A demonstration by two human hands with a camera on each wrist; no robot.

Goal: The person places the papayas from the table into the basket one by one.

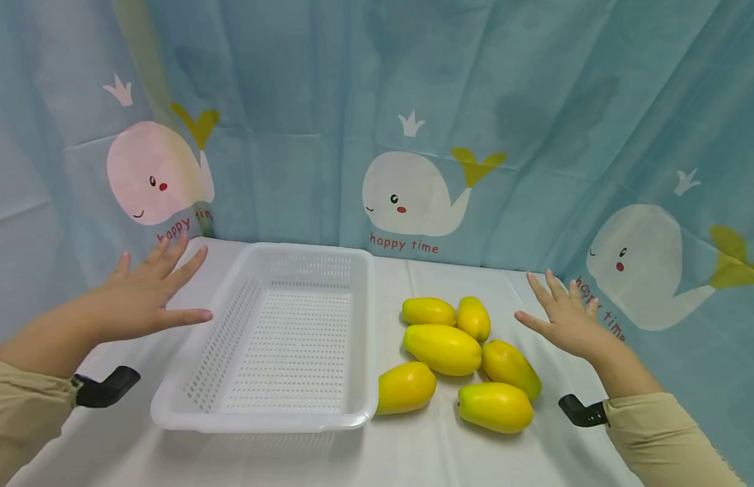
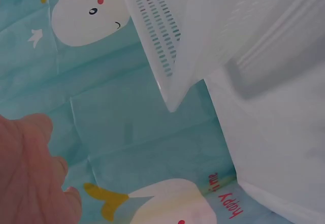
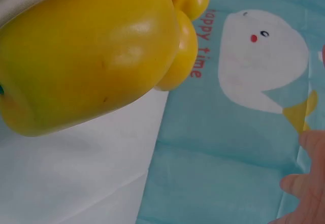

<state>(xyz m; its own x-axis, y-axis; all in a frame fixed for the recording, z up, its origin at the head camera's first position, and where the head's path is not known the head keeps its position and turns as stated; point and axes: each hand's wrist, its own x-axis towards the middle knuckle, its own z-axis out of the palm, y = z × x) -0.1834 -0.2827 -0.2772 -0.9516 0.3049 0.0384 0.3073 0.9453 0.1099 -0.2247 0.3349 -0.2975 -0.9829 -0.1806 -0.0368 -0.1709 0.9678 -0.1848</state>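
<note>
My left hand [image 1: 136,297] is held up to the left of a white perforated plastic basket [image 1: 369,325], fingers spread and nothing in them. In the left wrist view its fingers [image 2: 58,170] show at the left edge, apart from the basket [image 2: 175,94]. To the right of the basket lie several yellow papayas [image 1: 443,349], tinged green at one end. One papaya [image 1: 408,388] sits against the basket's right side. My right hand [image 1: 568,319] hovers right of the fruit, fingers spread and holding nothing. A large papaya [image 3: 96,56] fills the upper left of the right wrist view.
A white cloth [image 1: 425,453] covers the table. Behind it hangs a light blue curtain [image 1: 279,182] printed with whales and the words "happy time". Dark straps with camera mounts [image 1: 105,387] sit at both wrists, by beige sleeves [image 1: 669,433].
</note>
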